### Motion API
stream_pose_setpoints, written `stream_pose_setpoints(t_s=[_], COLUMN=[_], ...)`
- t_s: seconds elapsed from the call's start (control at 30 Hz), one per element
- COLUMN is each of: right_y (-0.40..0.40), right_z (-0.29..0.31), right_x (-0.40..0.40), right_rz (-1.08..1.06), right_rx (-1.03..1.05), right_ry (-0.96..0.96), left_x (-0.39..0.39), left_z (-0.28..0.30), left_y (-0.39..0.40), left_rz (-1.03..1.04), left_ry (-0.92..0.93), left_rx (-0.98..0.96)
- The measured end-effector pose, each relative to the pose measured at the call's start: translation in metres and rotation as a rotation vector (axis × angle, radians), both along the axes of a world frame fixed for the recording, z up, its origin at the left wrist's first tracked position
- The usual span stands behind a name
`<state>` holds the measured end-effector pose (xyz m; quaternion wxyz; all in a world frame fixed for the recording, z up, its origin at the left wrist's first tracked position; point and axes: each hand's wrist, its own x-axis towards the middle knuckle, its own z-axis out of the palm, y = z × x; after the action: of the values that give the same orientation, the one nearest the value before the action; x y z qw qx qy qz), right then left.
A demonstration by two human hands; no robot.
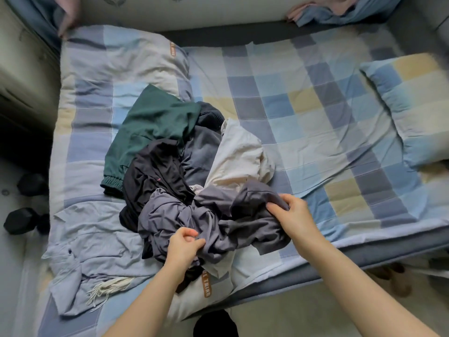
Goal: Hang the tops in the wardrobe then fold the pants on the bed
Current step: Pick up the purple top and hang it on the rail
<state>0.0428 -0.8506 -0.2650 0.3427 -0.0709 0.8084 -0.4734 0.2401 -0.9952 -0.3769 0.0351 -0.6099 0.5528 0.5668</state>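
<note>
A heap of clothes lies on the checked bed (315, 122). At its front is a crumpled grey garment (218, 215). My left hand (184, 246) pinches its near fold, and my right hand (294, 215) grips its right edge. Behind it are a black garment (155, 171), green pants with an elastic cuff (150, 125), a cream garment (238, 156) and a dark blue-grey piece (201, 152). A pale blue shirt (92, 244) lies flat at the front left. The wardrobe is not in view.
A checked pillow (418, 110) lies at the right and a folded checked duvet (109, 69) at the back left. Black dumbbells (21, 220) sit on the floor at the left. Shoes (398, 280) stand under the bed's near right edge. A padded headboard (194, 13) runs along the back.
</note>
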Motion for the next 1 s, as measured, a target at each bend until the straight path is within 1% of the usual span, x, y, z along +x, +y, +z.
stream_pose_setpoints(t_s=[0.03,0.13,0.2,0.23,0.27,0.3,0.37,0.43,0.5,0.53,0.67,0.73,0.77,0.8,0.87,0.97,1.0], right_y=[0.001,0.003,0.0,0.002,0.003,0.005,0.009,0.019,0.035,0.045,0.098,0.132,0.147,0.164,0.192,0.221,0.23], right_z=[0.021,0.087,0.123,0.146,0.164,0.185,0.218,0.251,0.278,0.29,0.335,0.353,0.358,0.364,0.367,0.357,0.352], right_x=[-0.004,-0.007,-0.005,-0.002,0.001,0.006,0.016,0.029,0.041,0.047,0.062,0.071,0.074,0.08,0.092,0.106,0.115], right_rz=[-0.016,-0.029,0.04,0.083,0.125,0.165,0.224,0.225,0.223,0.204,-0.009,-0.103,-0.125,-0.144,-0.22,-0.36,-0.399], right_rx=[-0.039,-0.169,-0.26,-0.3,-0.325,-0.35,-0.378,-0.41,-0.436,-0.439,-0.449,-0.387,-0.321,-0.228,-0.036,0.211,0.331], right_ry=[0.046,0.138,0.138,0.138,0.131,0.131,0.139,0.149,0.155,0.179,0.328,0.412,0.469,0.532,0.624,0.697,0.724], left_x=[0.003,0.009,0.006,0.0,-0.007,-0.017,-0.039,-0.059,-0.073,-0.076,-0.062,-0.051,-0.048,-0.043,-0.036,-0.021,-0.014], left_z=[0.012,0.053,0.071,0.087,0.104,0.124,0.167,0.211,0.244,0.257,0.289,0.31,0.324,0.342,0.381,0.435,0.449], left_y=[0.0,-0.001,-0.003,-0.005,-0.005,-0.006,-0.004,0.005,0.014,0.018,0.018,0.015,0.016,0.02,0.036,0.071,0.085], left_rz=[-0.101,-0.413,-0.591,-0.645,-0.657,-0.652,-0.617,-0.628,-0.665,-0.701,-0.776,-0.807,-0.814,-0.832,-0.896,-0.969,-0.99], left_ry=[-0.014,-0.13,-0.218,-0.218,-0.166,-0.048,0.271,0.461,0.543,0.548,0.516,0.527,0.544,0.563,0.615,0.652,0.681], left_rx=[-0.019,-0.072,-0.119,-0.157,-0.183,-0.204,-0.17,-0.171,-0.265,-0.311,-0.401,-0.424,-0.421,-0.377,-0.232,0.086,0.151])
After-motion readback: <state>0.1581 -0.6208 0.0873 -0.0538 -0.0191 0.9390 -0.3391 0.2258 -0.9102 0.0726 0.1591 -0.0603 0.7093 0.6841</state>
